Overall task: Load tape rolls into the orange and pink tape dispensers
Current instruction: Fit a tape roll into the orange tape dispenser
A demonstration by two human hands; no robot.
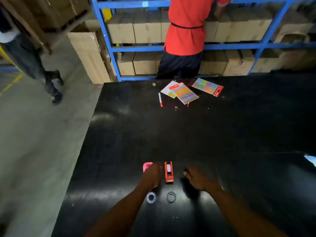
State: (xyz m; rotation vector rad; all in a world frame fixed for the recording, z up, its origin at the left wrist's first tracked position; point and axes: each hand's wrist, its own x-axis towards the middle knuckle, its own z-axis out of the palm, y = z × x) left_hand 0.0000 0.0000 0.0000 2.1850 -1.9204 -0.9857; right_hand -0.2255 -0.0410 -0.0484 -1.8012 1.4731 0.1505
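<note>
An orange tape dispenser [169, 171] stands on the black table [222, 130], with something white showing in its top slot. The pink tape dispenser [147, 166] is just to its left, mostly hidden behind my left hand [152, 175], which lies over it; whether the fingers grip it is not visible. My right hand [196, 178] hovers to the right of the orange dispenser, fingers spread, holding nothing. Two tape rolls lie flat nearer to me: one [151, 197] by my left wrist, the other [171, 197] below the orange dispenser.
At the table's far side lie a red-capped marker [160, 99] and colourful sticky-note packs [185, 94] [207, 87]. A person in a red shirt [185, 31] stands at blue shelving [239, 46] full of cardboard boxes. Another person walks on the floor at left [42, 71].
</note>
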